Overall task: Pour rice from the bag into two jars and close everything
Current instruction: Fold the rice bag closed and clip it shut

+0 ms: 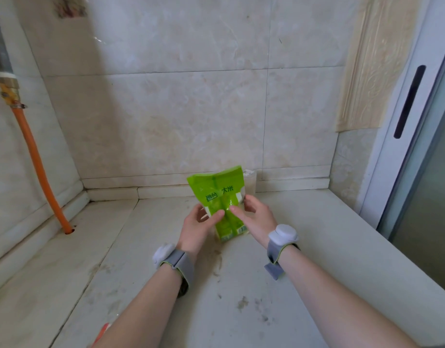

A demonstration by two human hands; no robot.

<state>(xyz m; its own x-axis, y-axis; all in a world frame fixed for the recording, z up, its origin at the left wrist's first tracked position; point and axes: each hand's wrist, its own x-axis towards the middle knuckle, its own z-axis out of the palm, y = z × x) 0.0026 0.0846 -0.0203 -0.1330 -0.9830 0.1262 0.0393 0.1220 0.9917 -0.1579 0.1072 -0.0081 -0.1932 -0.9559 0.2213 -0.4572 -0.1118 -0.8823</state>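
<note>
Forearms with grey strapped wristbands reach forward over the pale, stained stone bench, and both meet at the bright green plastic bag of rice, which is the landmark for everything else. Nearest the viewer, the left hand sits at the bag's lower left edge, fingers curled around that edge and the thumb pressed on the front face. The right hand is on the bag's right side, thumb laid across the front and fingers wrapped behind, so each hand is closed lightly on the bag rather than spread. The bag stands on its bottom seam on the bench, long axis running up and away, top edge leaning back towards the tiled wall; the printed face looks at the viewer. Whether the top is sealed or already cut I cannot tell. Just behind the bag's upper right corner a clear glass jar shows, mostly hidden; a second jar is not visible. Well to the left of the bag, an orange hose runs down into the bench. Risks, as I judge them: the soft bag could slump or slip when lifted, spilling grain; tearing it open roughly could scatter rice; and swinging it could knock the close-standing jar over.
</note>
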